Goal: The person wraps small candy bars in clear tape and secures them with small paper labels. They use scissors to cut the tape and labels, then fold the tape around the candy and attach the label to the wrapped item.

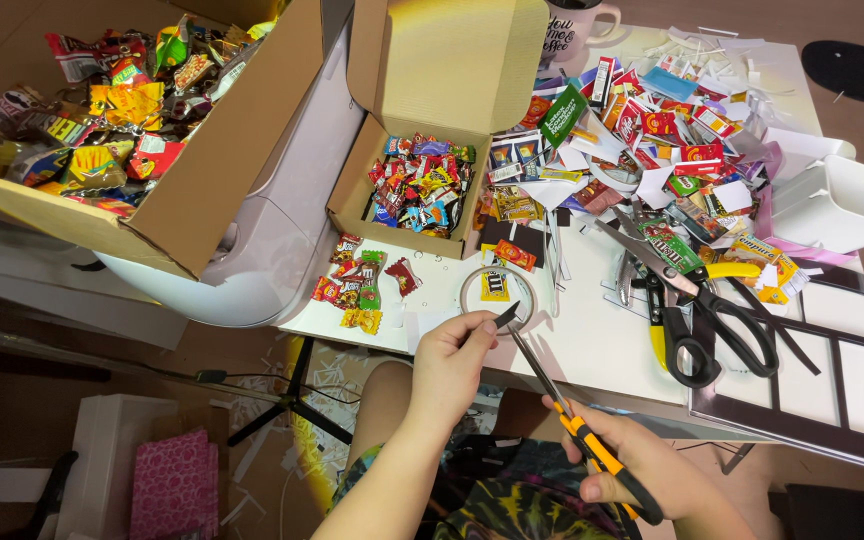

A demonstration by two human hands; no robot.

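A clear tape roll (pixel 497 292) lies on the white table (pixel 592 340). The left hand (pixel 449 365) pinches a tape strip (pixel 505 316) at the roll's six o'clock. The right hand (pixel 642 470) grips orange scissors (pixel 572 420). Black scissors (pixel 712 320) lie at three o'clock.

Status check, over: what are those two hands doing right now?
Left hand pinching tape end off clear tape roll. Right hand gripping orange-handled scissors, blades at tape. Black scissors lie beside.

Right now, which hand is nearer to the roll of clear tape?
Left. The left hand touches the near rim of the tape roll; the right hand is farther back, holding the orange-handled scissors.
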